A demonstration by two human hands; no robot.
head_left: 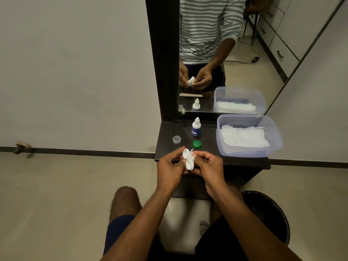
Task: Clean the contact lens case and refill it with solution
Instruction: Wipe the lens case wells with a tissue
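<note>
Your left hand [170,166] grips the white contact lens case [188,159] from the 9 o'clock side, fingers curled round its edge, and your right hand [209,164] pinches a scrap of white tissue [191,150] against the case from the 3 o'clock side. You hold the case tilted above the near edge of the dark shelf [211,147], its two round wells stacked one above the other in view, both open, with the tissue poking up at the case's 1 o'clock.

Going across the shelf from 9 o'clock to 3 o'clock: a clear cap [176,139] lies at 11 o'clock of the case, apart from your fingers. A green cap [197,144] lies at 1 o'clock of the case, close to your right fingertips but not touching them. Just behind the green cap, at its 12 o'clock, the solution bottle [196,128] stands upright with its white nozzle top on. At 3 o'clock of the bottle, a clear plastic tub [276,134] holds a pile of white tissues [244,136].

Behind the shelf, at 12 o'clock, a mirror [244,53] shows both hands, the bottle and the tub. At 5 o'clock of your hands, a dark bin [269,210] stands on the floor.
</note>
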